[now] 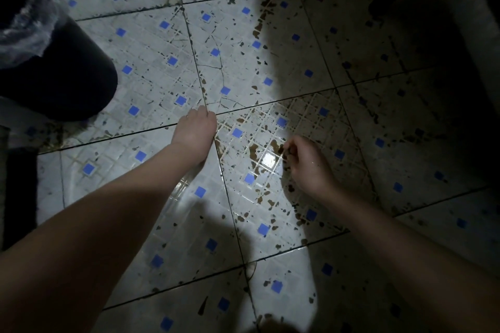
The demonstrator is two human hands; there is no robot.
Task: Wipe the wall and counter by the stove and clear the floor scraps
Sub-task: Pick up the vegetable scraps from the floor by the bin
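i look down on one white tiled floor with small blue squares (151, 43), cracked along its dark joints and lit by a bright patch in the middle. one black round bin (67, 81) with a clear plastic liner (27, 24) stands on it at the upper left. two bare arms reach down. the left hand (195, 131) touches the floor at a tile joint, its fingers hidden behind its back, so i cannot tell their state. the right hand (308, 165) has curled fingers (293, 144) pinching a small dark scrap (287, 152) just above the tile. brown stains (254, 153) and dark specks, too many to count, lie around both hands.
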